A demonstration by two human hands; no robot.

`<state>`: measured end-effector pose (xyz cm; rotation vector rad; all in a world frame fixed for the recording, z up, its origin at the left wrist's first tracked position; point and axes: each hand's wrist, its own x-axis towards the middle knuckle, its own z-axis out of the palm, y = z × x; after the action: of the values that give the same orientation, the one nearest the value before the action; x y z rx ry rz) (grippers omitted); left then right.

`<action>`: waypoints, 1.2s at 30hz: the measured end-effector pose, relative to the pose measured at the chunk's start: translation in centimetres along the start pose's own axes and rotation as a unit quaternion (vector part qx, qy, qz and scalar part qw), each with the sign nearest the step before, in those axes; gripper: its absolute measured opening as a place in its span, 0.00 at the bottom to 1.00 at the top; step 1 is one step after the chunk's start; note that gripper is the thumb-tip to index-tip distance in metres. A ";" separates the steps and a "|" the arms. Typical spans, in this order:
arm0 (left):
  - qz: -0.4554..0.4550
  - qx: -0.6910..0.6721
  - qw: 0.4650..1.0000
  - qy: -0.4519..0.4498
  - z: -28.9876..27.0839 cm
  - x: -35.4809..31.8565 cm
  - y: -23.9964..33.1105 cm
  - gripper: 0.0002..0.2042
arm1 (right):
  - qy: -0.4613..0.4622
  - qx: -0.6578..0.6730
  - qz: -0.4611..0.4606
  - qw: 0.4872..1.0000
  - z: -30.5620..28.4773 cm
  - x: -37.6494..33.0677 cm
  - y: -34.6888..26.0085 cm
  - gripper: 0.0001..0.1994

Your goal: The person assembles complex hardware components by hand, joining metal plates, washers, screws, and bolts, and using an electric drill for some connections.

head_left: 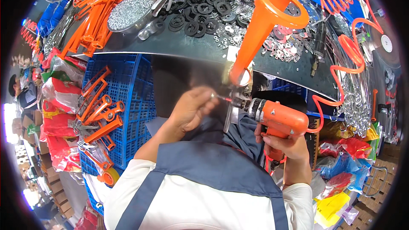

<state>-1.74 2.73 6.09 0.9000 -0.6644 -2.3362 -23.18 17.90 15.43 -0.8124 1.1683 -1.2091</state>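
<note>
My right hand [289,145] is wrapped round the grip of an orange pistol-shaped air screwdriver [283,118], its bit pointing left. At the bit's tip my left hand [191,110] is closed in a pinch; a small shiny metal piece, perhaps a screw or nut, shows at its fingertips. Just beyond the tool, a large orange tubular part [251,38] with a wide ring-shaped end rises at the bench edge. Its lower end is close to a flat metal bar [229,117] that hangs down beside the screwdriver's chuck.
On the dark workbench [170,46] lie black rings [200,17], loose nuts and washers [283,47], and a metal bowl [132,12] of small hardware. Orange tubes [96,15] are piled left. A blue crate [138,102] stands below. A red coiled hose [336,81] runs to the screwdriver.
</note>
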 end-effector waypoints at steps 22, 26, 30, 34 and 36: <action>0.038 0.237 0.971 -0.019 1.1 -0.7 -0.1 0.05 | 0.009 -0.010 0.003 1.000 -0.1 0.0 1.0 0.19; 0.015 0.002 1.000 -0.013 0.5 -0.1 -1.2 0.07 | 0.026 0.007 0.028 0.999 0.3 -0.4 0.9 0.19; 0.049 0.035 0.998 -0.007 0.4 0.3 -1.8 0.07 | 0.030 0.020 0.016 0.999 0.1 -0.4 1.3 0.19; 0.122 0.263 0.957 0.009 1.6 -0.6 -0.7 0.03 | 0.031 0.007 0.018 0.999 0.2 -0.3 0.9 0.19; 0.097 0.301 0.948 0.035 2.2 -0.8 -0.2 0.02 | 0.035 -0.005 0.025 0.999 0.3 -0.4 0.8 0.18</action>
<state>-2.88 3.97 7.78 1.1049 -1.4110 -1.9338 -22.68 18.40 14.81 -0.7497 1.2450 -1.1994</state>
